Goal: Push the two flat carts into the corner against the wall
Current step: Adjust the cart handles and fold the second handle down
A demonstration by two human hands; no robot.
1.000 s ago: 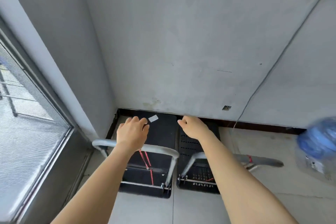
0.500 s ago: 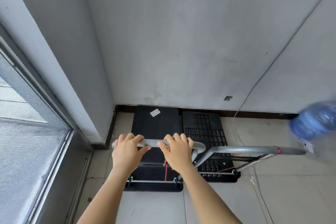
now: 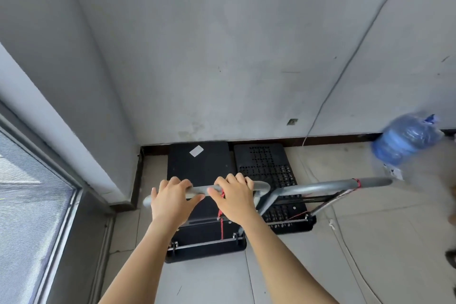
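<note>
head view: both carts' far ends seem to touch the wall (image 3: 246,57); left hand (image 3: 172,198) and right hand (image 3: 234,196) grip the left cart's handle (image 3: 256,186), leaving perhaps a final nudge.

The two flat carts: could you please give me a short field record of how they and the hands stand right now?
left cart: solid black deck, far end at the wall's baseboard
right cart: perforated deck, beside the left cart, also at the baseboard
left hand: on the left cart's handle
right hand: on the same handle
water jug: blue, blurred, at right
</note>
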